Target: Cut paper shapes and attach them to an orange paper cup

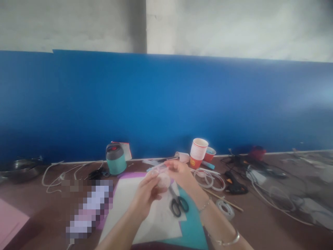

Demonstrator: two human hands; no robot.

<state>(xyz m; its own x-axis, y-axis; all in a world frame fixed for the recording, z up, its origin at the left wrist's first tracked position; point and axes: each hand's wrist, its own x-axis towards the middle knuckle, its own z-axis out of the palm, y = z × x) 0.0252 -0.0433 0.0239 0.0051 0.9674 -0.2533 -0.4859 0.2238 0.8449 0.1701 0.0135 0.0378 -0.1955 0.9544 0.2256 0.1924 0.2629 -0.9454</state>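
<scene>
My left hand [148,192] is closed around a round, whitish, see-through thing [164,181], blurred so that its kind does not show clearly. Just above it, my right hand [179,170] has its thumb and fingers pinched together at the thing's upper side. What lies between those fingertips is too small and pale to make out. Below the hands, scissors [178,205] with black handles rest on white paper [145,225]. A teal sheet [194,227] and a purple sheet [130,175] show from under the paper.
Behind stand a teal jar [116,164], stacked paper cups [198,152] and another cup [210,154]. Rightward are coiled clear tubing [210,180], a wooden stick [223,200], a tape roll [225,208], a black glue gun [234,184] and cables. A blue partition [161,104] borders the table.
</scene>
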